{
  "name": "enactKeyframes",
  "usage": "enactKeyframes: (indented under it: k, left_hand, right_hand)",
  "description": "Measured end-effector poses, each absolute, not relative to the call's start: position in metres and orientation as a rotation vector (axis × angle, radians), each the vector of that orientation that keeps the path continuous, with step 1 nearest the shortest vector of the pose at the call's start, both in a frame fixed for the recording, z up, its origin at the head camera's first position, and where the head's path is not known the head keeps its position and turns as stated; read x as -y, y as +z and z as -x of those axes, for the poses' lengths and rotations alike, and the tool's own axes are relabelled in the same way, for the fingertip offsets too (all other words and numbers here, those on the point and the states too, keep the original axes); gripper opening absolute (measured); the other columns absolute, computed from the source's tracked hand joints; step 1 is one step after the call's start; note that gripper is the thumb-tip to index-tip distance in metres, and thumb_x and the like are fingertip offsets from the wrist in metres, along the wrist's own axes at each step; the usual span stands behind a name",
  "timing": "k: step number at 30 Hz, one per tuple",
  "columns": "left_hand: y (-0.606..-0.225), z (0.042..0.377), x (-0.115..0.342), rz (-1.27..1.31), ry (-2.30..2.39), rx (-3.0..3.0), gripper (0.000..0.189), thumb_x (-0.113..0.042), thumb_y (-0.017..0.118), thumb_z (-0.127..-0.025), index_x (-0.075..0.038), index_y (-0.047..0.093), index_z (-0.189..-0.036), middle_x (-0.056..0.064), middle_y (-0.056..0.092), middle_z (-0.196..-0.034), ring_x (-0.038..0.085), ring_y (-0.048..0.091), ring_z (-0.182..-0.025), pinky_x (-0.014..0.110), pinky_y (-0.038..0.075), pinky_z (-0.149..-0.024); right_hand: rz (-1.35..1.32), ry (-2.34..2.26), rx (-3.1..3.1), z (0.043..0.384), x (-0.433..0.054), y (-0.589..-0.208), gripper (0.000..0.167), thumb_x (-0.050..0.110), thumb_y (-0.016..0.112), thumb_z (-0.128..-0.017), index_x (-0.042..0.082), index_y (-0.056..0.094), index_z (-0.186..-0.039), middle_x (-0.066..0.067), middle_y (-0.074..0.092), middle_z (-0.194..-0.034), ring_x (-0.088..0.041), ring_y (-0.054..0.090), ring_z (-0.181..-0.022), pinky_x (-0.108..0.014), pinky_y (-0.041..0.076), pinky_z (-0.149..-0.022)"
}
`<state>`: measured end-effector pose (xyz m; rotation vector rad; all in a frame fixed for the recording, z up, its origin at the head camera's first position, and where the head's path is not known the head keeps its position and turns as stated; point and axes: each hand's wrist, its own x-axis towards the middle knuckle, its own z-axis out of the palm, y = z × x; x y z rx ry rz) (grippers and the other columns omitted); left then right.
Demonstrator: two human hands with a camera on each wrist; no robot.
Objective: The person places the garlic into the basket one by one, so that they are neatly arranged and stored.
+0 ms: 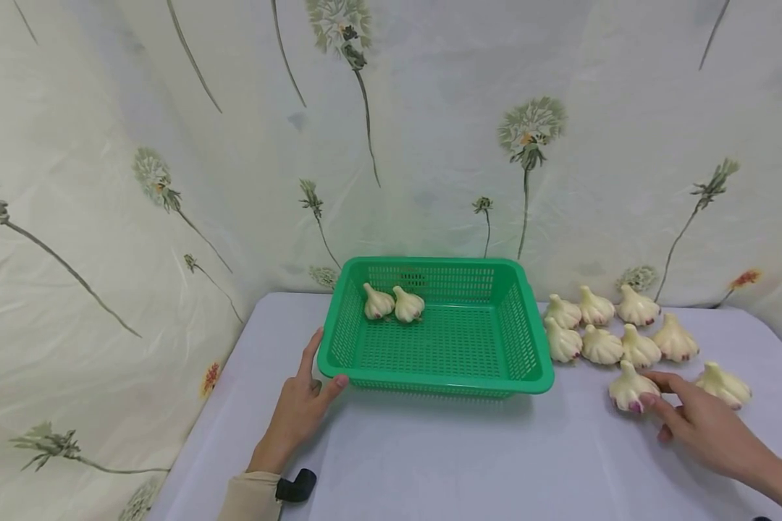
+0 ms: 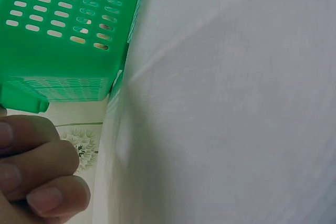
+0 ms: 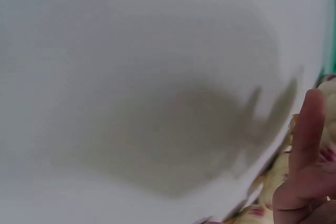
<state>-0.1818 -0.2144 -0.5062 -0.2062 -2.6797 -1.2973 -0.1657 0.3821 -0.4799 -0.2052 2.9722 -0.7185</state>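
Pinching: our right hand [image 1: 709,427] holds one garlic [image 1: 628,387] between finger and thumb.
Basket [image 1: 430,384]: our left hand [image 1: 298,407], thumb and pointer spread, touches its corner; two garlics [image 1: 409,307] sit inside.

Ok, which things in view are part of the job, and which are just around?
Part of the job:
garlic bulb in the right hand
green basket, left hand at its corner
two bulbs inside
loose bulbs, probably

Just around:
flowered sheet
white tablecloth

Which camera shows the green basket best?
The head view: it shows the whole green basket, rim and inside. The left wrist view shows only part, mostly its holey outside. The right wrist view has just a blurry green strip, probably the basket.
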Motion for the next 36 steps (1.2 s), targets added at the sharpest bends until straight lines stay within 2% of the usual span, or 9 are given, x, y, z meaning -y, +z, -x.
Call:
enactKeyframes:
  k: [7, 8, 10, 13, 18, 26, 31, 36]
  left_hand:
    - [-0.507, 0.182, 0.214, 0.202, -1.306, 2.687, 0.090, -0.049, 0.071, -0.099, -0.046, 0.015, -0.169, -0.015, 0.031, -0.049, 0.001, 0.024, -0.047, 0.023, 0.022, -0.047]
    - [-0.507, 0.182, 0.214, 0.202, -1.306, 2.688, 0.090, -0.049, 0.071, -0.099, -0.046, 0.015, -0.169, -0.015, 0.031, -0.049, 0.001, 0.024, -0.047, 0.023, 0.022, -0.046]
    - [-0.507, 0.183, 0.214, 0.205, -1.304, 2.687, 0.089, -0.049, 0.071, -0.099, -0.045, 0.015, -0.169, -0.015, 0.031, -0.049, 0.001, 0.023, -0.047, 0.023, 0.022, -0.047]
    - [-0.507, 0.183, 0.214, 0.218, -1.304, 2.678, 0.089, -0.049, 0.070, -0.099, -0.042, 0.016, -0.170, -0.015, 0.031, -0.049, 0.000, 0.023, -0.046, 0.023, 0.022, -0.046]
    - [-0.507, 0.184, 0.215, 0.229, -1.311, 2.663, 0.089, -0.051, 0.070, -0.099, -0.040, 0.017, -0.170, -0.015, 0.031, -0.049, 0.000, 0.023, -0.046, 0.023, 0.022, -0.045]
    - [-0.507, 0.185, 0.215, 0.222, -1.320, 2.665, 0.089, -0.049, 0.070, -0.099, -0.041, 0.017, -0.170, -0.015, 0.031, -0.049, 0.001, 0.023, -0.046, 0.023, 0.022, -0.045]
    - [-0.507, 0.185, 0.215, 0.214, -1.312, 2.670, 0.089, -0.049, 0.071, -0.099, -0.043, 0.017, -0.169, -0.016, 0.030, -0.049, 0.001, 0.023, -0.047, 0.023, 0.022, -0.046]
    - [-0.507, 0.184, 0.216, 0.223, -1.314, 2.668, 0.089, -0.049, 0.071, -0.099, -0.042, 0.017, -0.169, -0.016, 0.030, -0.050, 0.001, 0.023, -0.047, 0.023, 0.022, -0.046]
  right_hand:
    - [0.206, -0.749, -2.961, 0.172, -0.371, -0.463, 0.057, 0.032, 0.042, -0.117, -0.014, 0.040, -0.151, -0.008, 0.069, -0.087, -0.008, 0.060, -0.058, -0.028, 0.041, -0.054]
    - [0.214, -0.754, -2.968, 0.173, -0.369, -0.461, 0.056, 0.032, 0.043, -0.117, -0.013, 0.040, -0.151, -0.008, 0.068, -0.084, -0.008, 0.060, -0.058, -0.028, 0.040, -0.053]
    - [0.254, -0.786, -2.989, 0.175, -0.365, -0.457, 0.054, 0.030, 0.045, -0.116, -0.012, 0.043, -0.149, -0.012, 0.070, -0.091, -0.007, 0.060, -0.058, -0.028, 0.039, -0.053]
    - [0.327, -0.803, -3.032, 0.181, -0.359, -0.449, 0.051, 0.028, 0.048, -0.116, -0.010, 0.046, -0.148, -0.010, 0.070, -0.090, -0.005, 0.059, -0.058, -0.028, 0.038, -0.052]
    - [0.448, -0.816, -3.089, 0.197, -0.343, -0.432, 0.047, 0.025, 0.051, -0.115, -0.009, 0.048, -0.147, 0.004, 0.063, -0.067, -0.003, 0.056, -0.055, -0.028, 0.036, -0.050]
    - [0.487, -0.889, -3.019, 0.218, -0.311, -0.411, 0.047, 0.027, 0.050, -0.115, -0.003, 0.046, -0.151, 0.002, 0.063, -0.071, -0.005, 0.056, -0.057, -0.028, 0.038, -0.050]
    - [0.541, -0.944, -3.025, 0.230, -0.299, -0.406, 0.047, 0.026, 0.047, -0.116, -0.005, 0.046, -0.151, -0.001, 0.064, -0.072, -0.005, 0.057, -0.057, -0.029, 0.041, -0.051]
    - [0.553, -1.010, -3.046, 0.241, -0.294, -0.399, 0.047, 0.024, 0.047, -0.116, -0.007, 0.046, -0.151, -0.018, 0.068, -0.104, -0.007, 0.060, -0.058, -0.029, 0.042, -0.051]
